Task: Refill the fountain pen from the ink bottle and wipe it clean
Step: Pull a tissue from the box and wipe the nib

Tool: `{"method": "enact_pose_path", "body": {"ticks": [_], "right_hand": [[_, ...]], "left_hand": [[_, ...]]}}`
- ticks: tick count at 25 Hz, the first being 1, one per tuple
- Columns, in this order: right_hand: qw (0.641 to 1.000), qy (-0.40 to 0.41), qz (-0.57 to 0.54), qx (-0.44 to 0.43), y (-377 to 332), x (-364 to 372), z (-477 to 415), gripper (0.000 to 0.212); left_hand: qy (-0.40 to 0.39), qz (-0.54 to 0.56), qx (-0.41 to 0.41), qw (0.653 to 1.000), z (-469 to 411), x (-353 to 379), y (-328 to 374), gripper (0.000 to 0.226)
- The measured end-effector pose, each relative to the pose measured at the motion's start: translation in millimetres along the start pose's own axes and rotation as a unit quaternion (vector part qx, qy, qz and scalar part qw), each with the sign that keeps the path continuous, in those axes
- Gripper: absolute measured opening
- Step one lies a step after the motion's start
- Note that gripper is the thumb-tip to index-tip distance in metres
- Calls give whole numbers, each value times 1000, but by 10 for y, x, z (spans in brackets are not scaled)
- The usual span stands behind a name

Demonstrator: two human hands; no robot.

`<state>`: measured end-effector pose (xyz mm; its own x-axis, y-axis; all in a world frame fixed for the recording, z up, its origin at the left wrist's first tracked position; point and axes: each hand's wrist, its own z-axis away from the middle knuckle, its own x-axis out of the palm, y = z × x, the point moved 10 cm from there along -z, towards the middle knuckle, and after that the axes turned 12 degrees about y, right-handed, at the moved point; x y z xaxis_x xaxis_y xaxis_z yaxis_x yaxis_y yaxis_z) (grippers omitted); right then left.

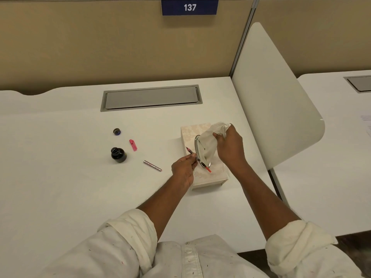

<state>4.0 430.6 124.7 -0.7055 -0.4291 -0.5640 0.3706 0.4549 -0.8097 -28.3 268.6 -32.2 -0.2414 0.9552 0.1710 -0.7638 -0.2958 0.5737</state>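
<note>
My left hand (183,167) grips the fountain pen's inner section (197,159), nib pointing up-left and its orange end lying over the tissue box (208,175). My right hand (228,145) pinches a white tissue (210,141) that rises out of the box's oval slot. The open ink bottle (118,155) stands on the white desk (70,177) to the left, with its cap (117,131) lying behind it. A pink pen cap (133,145) and the pinkish metallic pen barrel (152,165) lie between the bottle and my left hand.
A grey cable hatch (151,98) is set into the desk behind the objects. A white divider panel (275,93) stands along the desk's right edge, close to the tissue box. A tan partition wall with a "137" sign (189,7) runs along the back.
</note>
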Motion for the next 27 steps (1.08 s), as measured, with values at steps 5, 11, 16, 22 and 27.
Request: {"method": "enact_pose_path", "body": {"ticks": [5,11,16,22,27], "right_hand": [[998,51,-35,-7,-263,-252,-103,16],[987,132,-68,-54,-632,-729,-290,19],[973,202,-105,-50,-631,-1006,-267,26],[942,268,-200,-6,-550,-1235,-204,43],[950,218,-222,9,-678,-905,-117,48]], "left_hand": [[-5,3,-1,1000,-20,13,-2,26],[-22,15,-7,1000,-8,13,0,23],[-67,64,-40,995,20,-65,10,7],[-72,79,-13,994,36,-308,272,8],[-41,100,26,994,79,-773,668,9]]}}
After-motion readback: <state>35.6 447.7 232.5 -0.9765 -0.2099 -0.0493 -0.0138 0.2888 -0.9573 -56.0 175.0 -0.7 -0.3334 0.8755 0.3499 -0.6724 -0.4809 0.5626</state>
